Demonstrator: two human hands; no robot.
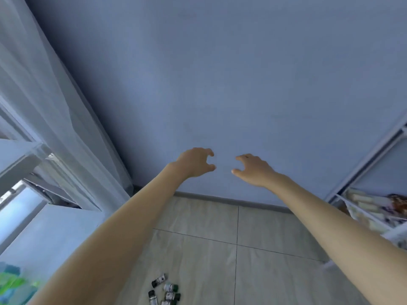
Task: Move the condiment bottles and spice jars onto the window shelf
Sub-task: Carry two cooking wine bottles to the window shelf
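Head view. Left hand, right hand: both raised before the blue wall, fingers loosely curled, holding nothing, a gap between them. Small bottles and jars: clustered on the tiled floor, well below your hands. You should probably bend low and take one upright by the body. Window shelf: left, beside the sheer curtain. White rack: right, holding blurred packets.
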